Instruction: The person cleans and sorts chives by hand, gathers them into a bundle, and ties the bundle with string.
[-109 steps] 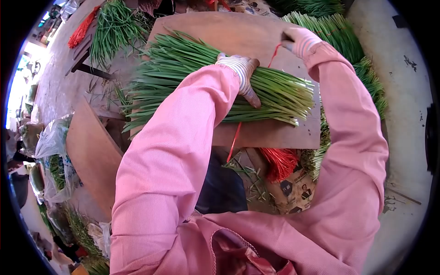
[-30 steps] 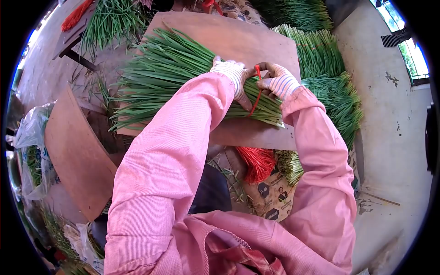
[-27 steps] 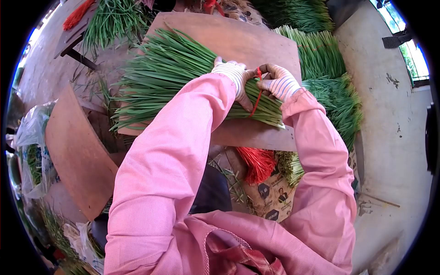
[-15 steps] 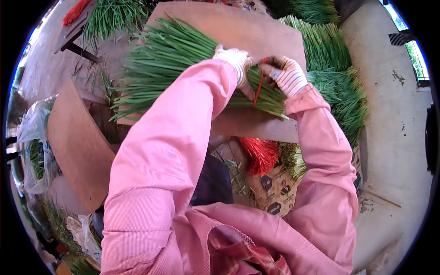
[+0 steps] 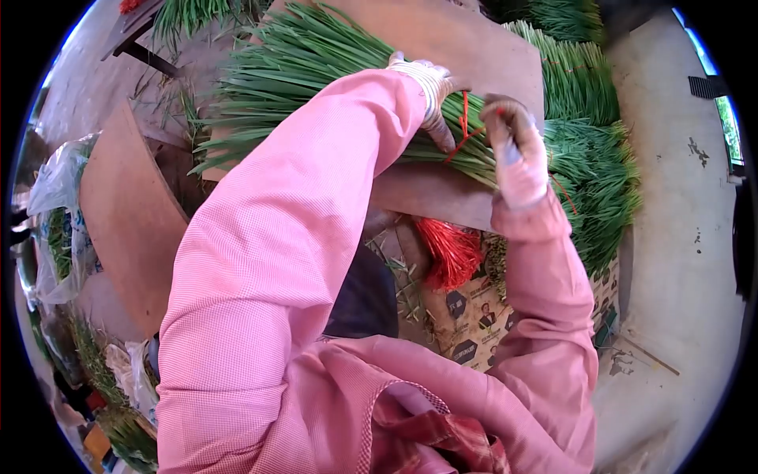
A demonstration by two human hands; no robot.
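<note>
A thick bunch of long green chives (image 5: pixel 308 59) lies across the brown board (image 5: pixel 489 47), leaves to the left and stems to the right. My left hand (image 5: pixel 430 88), in a striped glove, is wrapped over the bunch and presses it down. A red tie string (image 5: pixel 464 118) goes around the stems just right of that hand. My gloved right hand (image 5: pixel 517 150) is raised at the stem end, its fingers closed on the red string, which runs taut from the bunch. Its fingertips are slightly blurred.
Tied chive bundles (image 5: pixel 584 79) are stacked beyond the board's right edge. Below the board hangs a bundle of red strings (image 5: pixel 450 253), above printed cardboard (image 5: pixel 482 316). A curved brown panel (image 5: pixel 130 221) and a plastic bag (image 5: pixel 63 189) stand at left.
My right hand has turned and pulled slightly right and down, drawing the red string out from the stems. My left hand still holds the bunch; the whole view has shifted a little.
</note>
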